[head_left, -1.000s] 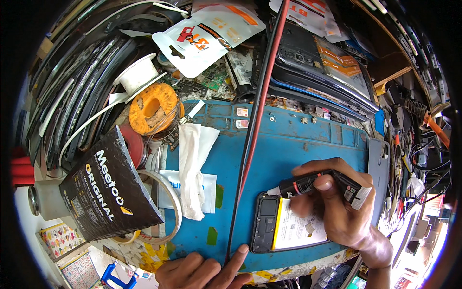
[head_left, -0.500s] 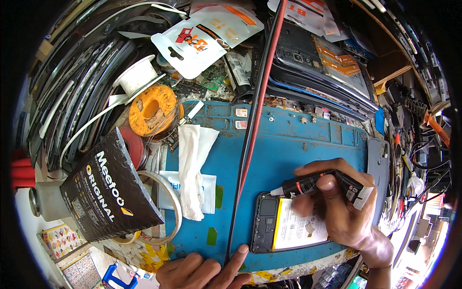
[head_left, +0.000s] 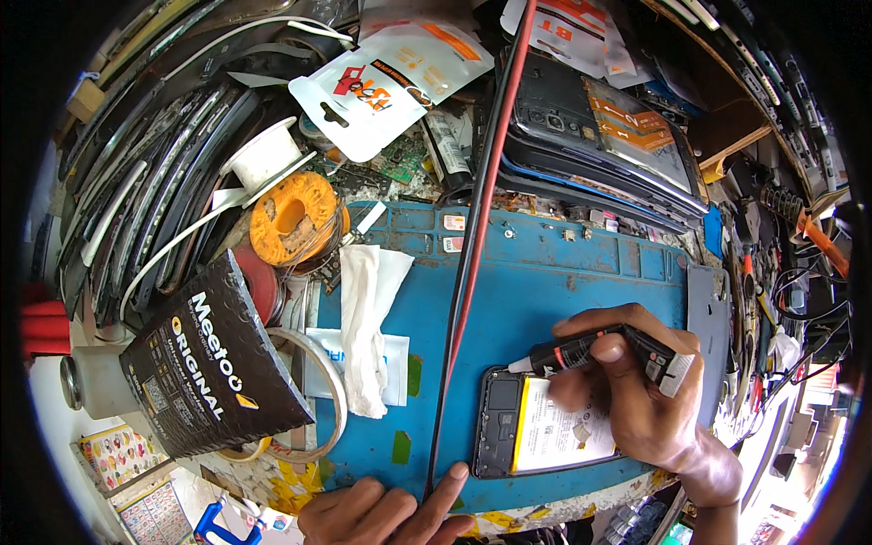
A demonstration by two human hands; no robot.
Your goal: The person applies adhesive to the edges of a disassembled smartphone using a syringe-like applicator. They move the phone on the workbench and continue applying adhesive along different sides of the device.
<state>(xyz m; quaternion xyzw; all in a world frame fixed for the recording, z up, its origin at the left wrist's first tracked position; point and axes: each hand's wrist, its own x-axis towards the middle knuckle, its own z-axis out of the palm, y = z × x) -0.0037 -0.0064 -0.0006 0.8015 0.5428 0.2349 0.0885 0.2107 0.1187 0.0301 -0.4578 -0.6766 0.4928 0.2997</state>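
Note:
My right hand is closed around a black glue tube with a white nozzle. The nozzle tip rests at the top edge of an opened phone, near its left corner. Inside the phone's black frame lies a white battery with a yellow strip along one side. My left hand lies at the mat's front edge, index finger stretched out and the others loosely bent, holding nothing visible. A black and red cable pair runs down to this hand; whether the fingers touch it I cannot tell.
Under the phone is a blue work mat. White cloth, a tape roll and a black pouch lie left. Behind are solder spools and stacked phones. A grey panel stands right.
The view has shifted slightly. The glue tube's nozzle stays at the phone's top edge, with almost no movement of either hand.

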